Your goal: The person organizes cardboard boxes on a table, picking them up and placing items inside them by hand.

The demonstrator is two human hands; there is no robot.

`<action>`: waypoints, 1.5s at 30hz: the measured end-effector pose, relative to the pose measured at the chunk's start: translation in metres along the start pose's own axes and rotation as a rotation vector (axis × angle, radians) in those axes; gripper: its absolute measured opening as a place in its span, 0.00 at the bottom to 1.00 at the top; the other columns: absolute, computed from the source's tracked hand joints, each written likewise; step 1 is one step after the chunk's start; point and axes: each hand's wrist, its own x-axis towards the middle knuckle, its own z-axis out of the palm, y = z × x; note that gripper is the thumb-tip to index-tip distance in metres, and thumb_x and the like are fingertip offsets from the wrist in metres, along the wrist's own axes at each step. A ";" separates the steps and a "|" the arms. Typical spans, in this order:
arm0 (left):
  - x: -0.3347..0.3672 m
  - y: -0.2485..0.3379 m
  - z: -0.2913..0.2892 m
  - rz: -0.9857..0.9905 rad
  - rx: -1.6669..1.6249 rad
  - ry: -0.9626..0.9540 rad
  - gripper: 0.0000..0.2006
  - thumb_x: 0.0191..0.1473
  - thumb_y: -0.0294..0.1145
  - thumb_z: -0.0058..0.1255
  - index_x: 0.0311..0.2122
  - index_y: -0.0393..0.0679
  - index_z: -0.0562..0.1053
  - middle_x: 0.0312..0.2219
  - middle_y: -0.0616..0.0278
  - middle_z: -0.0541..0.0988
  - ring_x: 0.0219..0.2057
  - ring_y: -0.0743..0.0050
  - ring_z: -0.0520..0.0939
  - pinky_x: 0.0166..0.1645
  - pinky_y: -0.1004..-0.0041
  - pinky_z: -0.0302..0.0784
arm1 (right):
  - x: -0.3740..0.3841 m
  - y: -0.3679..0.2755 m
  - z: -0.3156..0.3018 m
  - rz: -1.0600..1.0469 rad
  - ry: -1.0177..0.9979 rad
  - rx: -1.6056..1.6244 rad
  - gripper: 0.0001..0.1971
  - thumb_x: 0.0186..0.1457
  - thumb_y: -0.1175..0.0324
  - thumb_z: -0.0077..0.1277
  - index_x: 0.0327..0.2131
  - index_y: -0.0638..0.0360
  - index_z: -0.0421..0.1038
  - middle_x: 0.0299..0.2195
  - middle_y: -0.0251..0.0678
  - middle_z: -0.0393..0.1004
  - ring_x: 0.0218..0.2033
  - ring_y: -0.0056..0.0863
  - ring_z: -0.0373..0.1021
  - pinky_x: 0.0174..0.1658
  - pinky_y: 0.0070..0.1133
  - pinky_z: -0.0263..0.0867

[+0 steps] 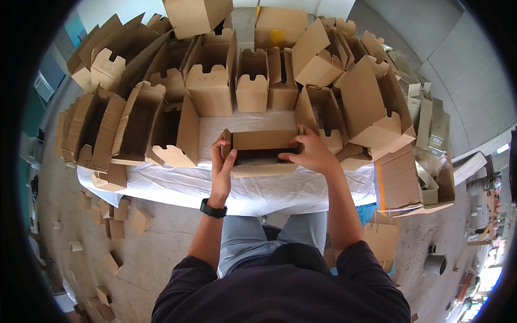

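Note:
A narrow brown cardboard box [264,141] with its top uncovered lies lengthwise before me at the front of the white-clothed table [258,196]. My left hand [221,160] grips its left end, fingers on the outside and thumb at the near edge. At the opposite end my right hand [311,151] clasps the box, with the thumb and a finger reaching over the wall into it. The box's inside is dark, so what lies at its bottom cannot be made out.
Rows of uncovered cardboard boxes [207,81] curve around the table's back and sides. A large carton [398,180] at the right holds silvery-beige box-shaped pieces [433,129]. Small cardboard pieces [141,220] litter the floor at left. A grey cylinder [435,264] lies on the floor at right.

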 end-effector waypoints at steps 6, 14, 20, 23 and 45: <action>-0.005 0.012 0.000 -0.093 -0.012 -0.075 0.28 0.49 0.14 0.45 0.55 0.47 0.56 0.53 0.63 0.59 0.52 0.73 0.64 0.52 0.74 0.65 | -0.010 -0.005 0.014 -0.116 0.139 0.367 0.33 0.41 0.63 0.69 0.53 0.56 0.68 0.64 0.56 0.51 0.63 0.46 0.55 0.61 0.33 0.56; -0.006 0.009 -0.009 -0.064 0.089 -0.154 0.34 0.45 0.12 0.46 0.58 0.47 0.52 0.56 0.60 0.54 0.58 0.68 0.60 0.61 0.70 0.58 | -0.023 0.009 0.035 -0.267 0.457 0.168 0.25 0.48 0.68 0.62 0.51 0.58 0.69 0.63 0.54 0.52 0.62 0.48 0.55 0.60 0.32 0.56; -0.006 0.015 -0.009 -0.062 0.081 -0.225 0.39 0.43 0.11 0.47 0.60 0.47 0.49 0.58 0.59 0.54 0.61 0.66 0.57 0.66 0.67 0.50 | -0.007 -0.002 0.024 -0.183 0.394 0.283 0.19 0.59 0.63 0.50 0.51 0.59 0.69 0.55 0.52 0.62 0.53 0.47 0.65 0.55 0.26 0.61; -0.006 0.012 -0.010 -0.061 0.123 -0.244 0.40 0.44 0.10 0.48 0.61 0.48 0.48 0.58 0.59 0.54 0.62 0.65 0.57 0.66 0.67 0.50 | -0.001 0.008 0.028 -0.213 0.380 0.452 0.17 0.66 0.62 0.38 0.53 0.58 0.69 0.52 0.41 0.66 0.49 0.35 0.68 0.51 0.22 0.62; -0.011 0.003 -0.018 -0.072 0.122 -0.270 0.44 0.45 0.10 0.49 0.64 0.51 0.43 0.60 0.56 0.53 0.63 0.63 0.55 0.66 0.65 0.48 | 0.004 0.017 0.058 -0.058 0.295 0.957 0.41 0.52 0.87 0.46 0.67 0.49 0.46 0.68 0.31 0.45 0.68 0.31 0.44 0.65 0.23 0.48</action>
